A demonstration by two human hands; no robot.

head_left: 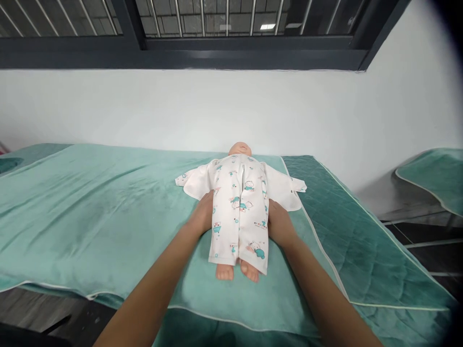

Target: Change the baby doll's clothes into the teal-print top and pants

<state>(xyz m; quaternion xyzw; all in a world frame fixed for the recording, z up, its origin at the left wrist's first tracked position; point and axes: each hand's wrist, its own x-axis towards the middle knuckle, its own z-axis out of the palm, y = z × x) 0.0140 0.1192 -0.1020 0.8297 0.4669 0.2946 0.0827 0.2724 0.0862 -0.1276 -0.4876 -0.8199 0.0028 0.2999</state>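
Note:
A baby doll [240, 147] lies on its back, head toward the wall and bare feet [224, 272] toward me. White printed baby clothes [240, 212] cover it from neck to ankles, with pale sleeves [198, 180] spread out to both sides. At the left edge of the clothes, my left hand [205, 212] grips at about hip height. Opposite it, my right hand [280, 222] holds the right edge. The fingertips of both hands are hidden beneath the cloth.
A light green sheet [108, 217] covers the bed, with a darker quilted cover [347, 241] on the right. Behind stands a white wall [181, 106] below a barred window [231, 53]. Another green-covered surface [437, 176] and metal bars [434, 243] are at the right.

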